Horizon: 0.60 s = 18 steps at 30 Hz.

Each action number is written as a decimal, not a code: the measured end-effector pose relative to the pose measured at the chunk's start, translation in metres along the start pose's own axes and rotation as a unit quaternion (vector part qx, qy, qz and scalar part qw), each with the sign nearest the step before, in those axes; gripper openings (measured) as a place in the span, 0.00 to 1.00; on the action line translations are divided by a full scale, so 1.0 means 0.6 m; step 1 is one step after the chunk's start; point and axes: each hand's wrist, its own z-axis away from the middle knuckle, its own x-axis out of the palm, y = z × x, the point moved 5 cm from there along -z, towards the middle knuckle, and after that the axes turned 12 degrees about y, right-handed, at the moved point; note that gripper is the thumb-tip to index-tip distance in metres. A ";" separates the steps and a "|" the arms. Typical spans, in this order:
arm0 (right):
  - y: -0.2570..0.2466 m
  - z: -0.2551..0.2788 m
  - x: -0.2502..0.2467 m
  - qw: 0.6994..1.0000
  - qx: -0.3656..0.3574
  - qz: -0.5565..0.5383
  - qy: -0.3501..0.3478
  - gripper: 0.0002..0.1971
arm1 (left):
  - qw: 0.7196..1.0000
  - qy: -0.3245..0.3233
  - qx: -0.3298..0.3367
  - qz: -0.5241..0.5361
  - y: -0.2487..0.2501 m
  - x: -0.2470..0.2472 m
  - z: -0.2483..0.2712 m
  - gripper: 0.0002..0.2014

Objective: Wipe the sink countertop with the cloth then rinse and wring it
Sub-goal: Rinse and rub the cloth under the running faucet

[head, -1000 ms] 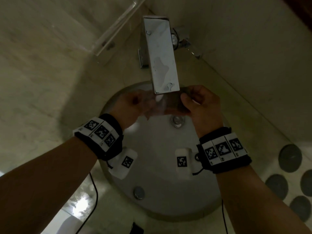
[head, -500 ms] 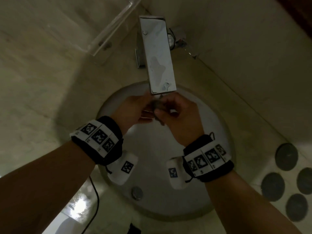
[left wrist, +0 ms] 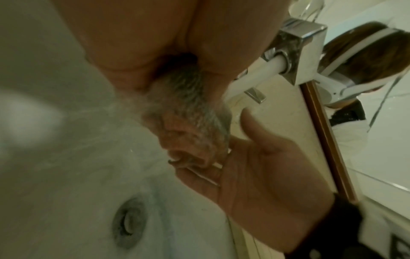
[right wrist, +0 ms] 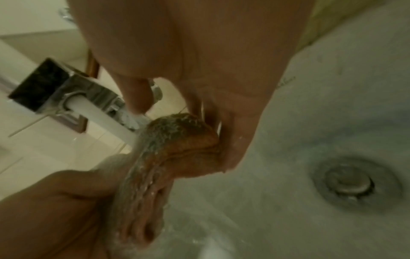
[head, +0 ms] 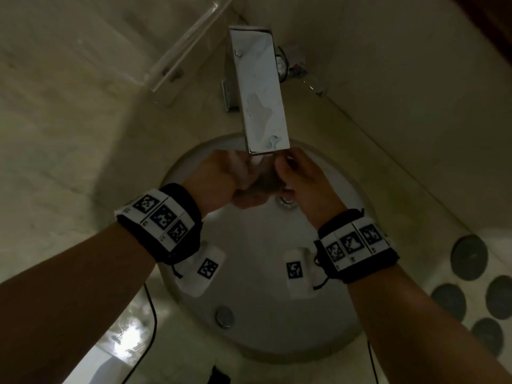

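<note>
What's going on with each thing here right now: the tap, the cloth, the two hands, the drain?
faucet: running, a white stream leaves its spout.
cloth: bunched up and wet, under the stream, held between both hands.
left hand: grips the cloth.
right hand: grips the cloth's other end.
sink: splashed with water, no pooling visible.
drain: whether it is open or plugged, I cannot tell.

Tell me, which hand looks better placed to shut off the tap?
Probably the right hand: the tap lever sits on its side of the spout. Both hands grip the cloth under the water.
</note>
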 end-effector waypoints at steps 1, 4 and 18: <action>-0.003 0.002 0.002 1.000 0.000 -0.017 -0.007 0.19 | 1.000 0.004 0.000 0.020 0.003 -0.003 0.001 0.18; -0.013 0.006 -0.010 0.997 -0.052 -0.016 0.056 0.05 | 0.999 -0.001 -0.001 0.053 0.003 -0.006 0.003 0.09; -0.003 0.010 -0.038 0.983 -0.077 0.053 0.161 0.06 | 0.974 0.196 0.037 -0.107 -0.033 -0.049 -0.027 0.11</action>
